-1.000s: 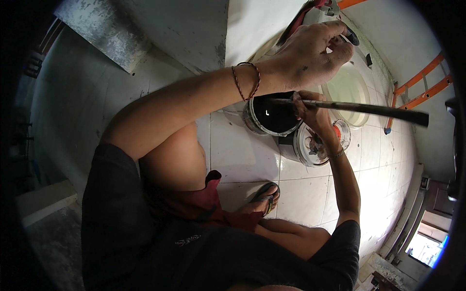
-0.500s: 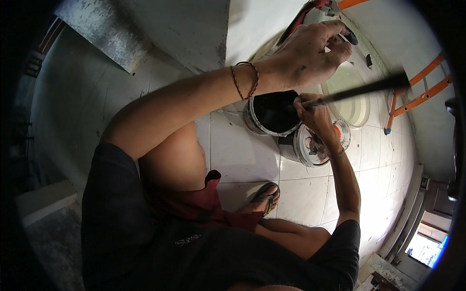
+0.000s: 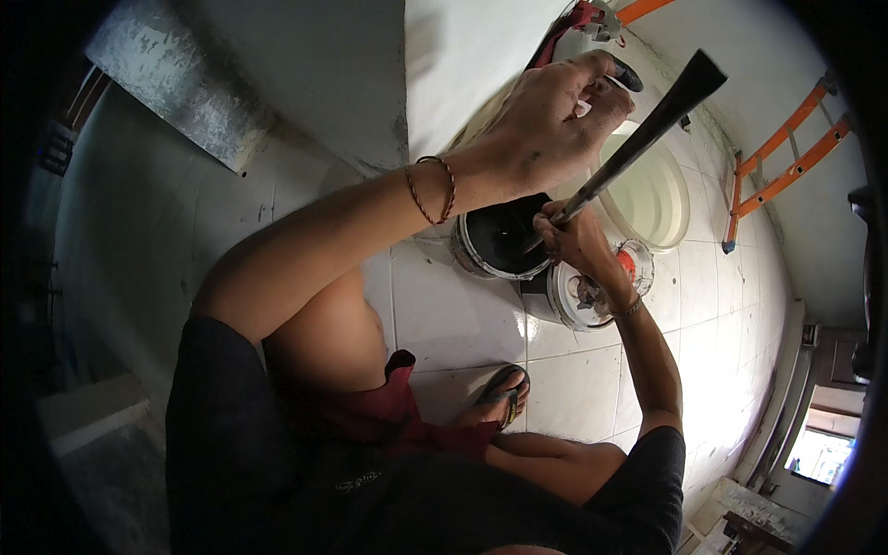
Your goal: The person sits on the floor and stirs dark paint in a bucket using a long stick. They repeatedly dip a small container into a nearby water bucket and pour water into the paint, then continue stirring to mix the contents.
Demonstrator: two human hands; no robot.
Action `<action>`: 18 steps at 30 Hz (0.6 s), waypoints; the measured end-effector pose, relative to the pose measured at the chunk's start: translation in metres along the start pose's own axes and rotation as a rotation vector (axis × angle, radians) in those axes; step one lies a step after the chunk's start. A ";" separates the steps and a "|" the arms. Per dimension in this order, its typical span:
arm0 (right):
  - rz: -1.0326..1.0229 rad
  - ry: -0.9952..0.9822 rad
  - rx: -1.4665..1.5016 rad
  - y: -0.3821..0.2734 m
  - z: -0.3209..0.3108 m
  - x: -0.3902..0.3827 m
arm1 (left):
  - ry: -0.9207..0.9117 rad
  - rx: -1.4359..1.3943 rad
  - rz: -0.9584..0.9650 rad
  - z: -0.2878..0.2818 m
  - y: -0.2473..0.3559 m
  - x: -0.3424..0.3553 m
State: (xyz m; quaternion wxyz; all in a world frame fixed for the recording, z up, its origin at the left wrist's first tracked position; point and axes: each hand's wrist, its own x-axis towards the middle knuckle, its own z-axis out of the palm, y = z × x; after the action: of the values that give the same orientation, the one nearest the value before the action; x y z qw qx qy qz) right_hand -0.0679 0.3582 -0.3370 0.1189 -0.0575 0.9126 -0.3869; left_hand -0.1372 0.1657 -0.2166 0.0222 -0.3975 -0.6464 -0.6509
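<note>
My right hand (image 3: 581, 239) is wrapped round a long dark stick (image 3: 638, 139) with a flared, flat upper end. Its lower end reaches into a bucket (image 3: 470, 263) of black liquid (image 3: 499, 233), tilted up to the right. Farther up, my left hand (image 3: 560, 116) is held above the bucket with fingers curled. At its fingertips shows a small dark rounded thing (image 3: 628, 74), whose kind I cannot make out. The forearm and hand hide part of the bucket's far side.
Beside the bucket stands a smeared, lidded pail (image 3: 555, 301). Behind it is a pale tub (image 3: 683, 217) of whitish liquid. An orange ladder (image 3: 786, 190) leans at the right wall. A wall corner (image 3: 404, 102) juts out ahead. My sandalled foot (image 3: 504, 398) rests on the tiles.
The stick has swung from pointing right to pointing steeply up and right. My left hand still holds the dark thing above the bucket. The view has shifted slightly.
</note>
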 end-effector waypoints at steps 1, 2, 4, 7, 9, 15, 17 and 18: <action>0.018 0.017 0.118 -0.001 0.003 0.001 | 0.006 -0.018 0.012 0.000 -0.001 0.000; 0.038 0.030 0.238 -0.002 0.006 0.002 | 0.005 -0.041 -0.021 0.000 -0.001 -0.001; 0.042 0.090 0.298 -0.003 0.007 0.003 | -0.006 -0.009 0.004 0.000 -0.003 -0.001; -0.025 0.197 0.092 -0.002 0.002 0.004 | 0.016 0.015 0.021 0.003 -0.004 -0.002; -0.112 0.165 -0.051 -0.003 -0.002 0.002 | 0.077 -0.035 0.072 0.006 -0.003 -0.002; 0.047 0.056 0.364 -0.005 0.009 0.004 | 0.029 0.005 -0.036 0.006 0.000 -0.001; 0.033 0.155 0.270 -0.002 0.009 0.006 | 0.067 -0.014 0.005 0.010 0.000 0.000; 0.012 0.189 0.232 0.001 0.007 0.007 | 0.087 -0.023 0.026 0.011 0.000 0.000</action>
State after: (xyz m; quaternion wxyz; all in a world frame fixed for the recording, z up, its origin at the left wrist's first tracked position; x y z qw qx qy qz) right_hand -0.0730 0.3523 -0.3434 0.0406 -0.0011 0.8692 -0.4927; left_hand -0.1319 0.1752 -0.2185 0.0541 -0.3773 -0.6322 -0.6745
